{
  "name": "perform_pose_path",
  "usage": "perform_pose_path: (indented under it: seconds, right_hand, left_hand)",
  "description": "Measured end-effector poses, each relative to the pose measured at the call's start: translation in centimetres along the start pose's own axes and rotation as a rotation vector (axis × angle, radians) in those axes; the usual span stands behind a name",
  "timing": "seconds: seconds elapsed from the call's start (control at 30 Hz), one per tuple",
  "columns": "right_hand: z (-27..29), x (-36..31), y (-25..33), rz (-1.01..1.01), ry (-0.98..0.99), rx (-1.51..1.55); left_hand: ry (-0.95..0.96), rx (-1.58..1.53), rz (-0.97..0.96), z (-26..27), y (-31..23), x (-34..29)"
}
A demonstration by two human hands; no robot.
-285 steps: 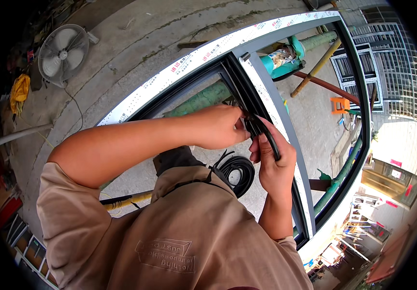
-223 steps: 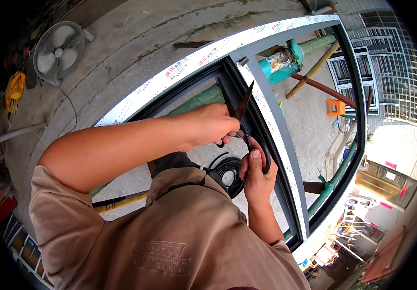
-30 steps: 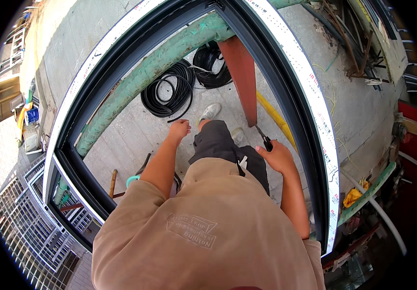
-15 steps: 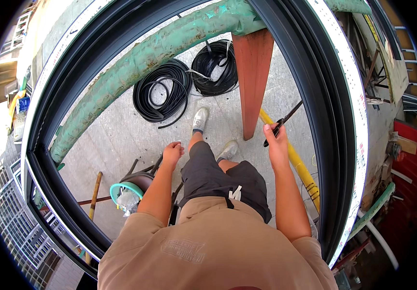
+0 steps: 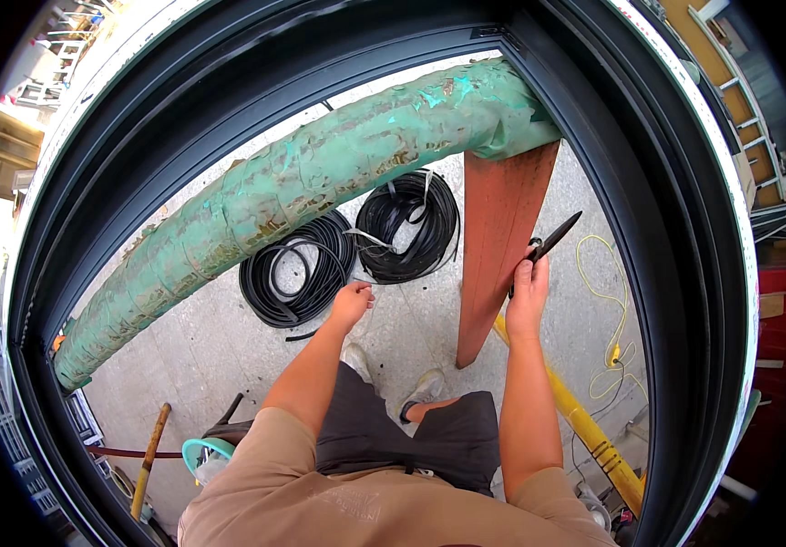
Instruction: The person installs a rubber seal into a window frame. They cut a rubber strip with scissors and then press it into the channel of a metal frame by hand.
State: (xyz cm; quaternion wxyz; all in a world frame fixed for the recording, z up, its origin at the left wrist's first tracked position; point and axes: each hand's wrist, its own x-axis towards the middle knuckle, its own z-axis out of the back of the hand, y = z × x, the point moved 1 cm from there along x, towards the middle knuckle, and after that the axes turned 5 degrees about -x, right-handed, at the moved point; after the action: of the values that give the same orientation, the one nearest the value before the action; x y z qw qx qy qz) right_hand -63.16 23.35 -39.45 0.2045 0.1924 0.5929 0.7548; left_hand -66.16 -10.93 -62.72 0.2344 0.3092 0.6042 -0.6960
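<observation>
My right hand [image 5: 527, 296] grips a black tool with a pointed blade [image 5: 560, 234]; the blade points up and to the right. Its handle is mostly hidden by the fingers. My left hand [image 5: 354, 299] is closed, the fingers curled together, and whatever they may hold is too small to make out. In the view it appears just below two coils of black strip, the left coil [image 5: 261, 290] and the right coil [image 5: 443, 219], which lie on the concrete floor. A large black window or door frame [image 5: 607, 118] surrounds me, both hands inside its opening.
A thick pipe wrapped in torn green covering [image 5: 256, 201] crosses ahead of me. A red-brown beam [image 5: 498, 246] stands below its right end. On the right are a yellow pole [image 5: 584, 424] and a yellow cord [image 5: 625, 301]; at lower left, a teal-rimmed bucket [image 5: 194, 451] and a wooden stick [image 5: 149, 456].
The view has shifted, so the pipe, coils and beam sit lower in it. My left hand has reached forward toward the coils, still closed. My right hand keeps its grip on the bladed tool.
</observation>
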Motion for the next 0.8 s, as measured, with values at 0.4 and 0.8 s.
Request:
perform_pose_path:
  seconds: [0.4, 0.8]
  right_hand:
    - [0.9, -0.8, -3.9, 0.19, 0.174, 0.251]
    - [-0.1, -1.2, -4.4, 0.312, 0.13, 0.368]
  left_hand:
    - [0.033, 0.195, -0.137, -7.6, 0.6, 24.3]
    - [-0.199, 0.528, -0.356, -8.3, -0.5, 33.1]
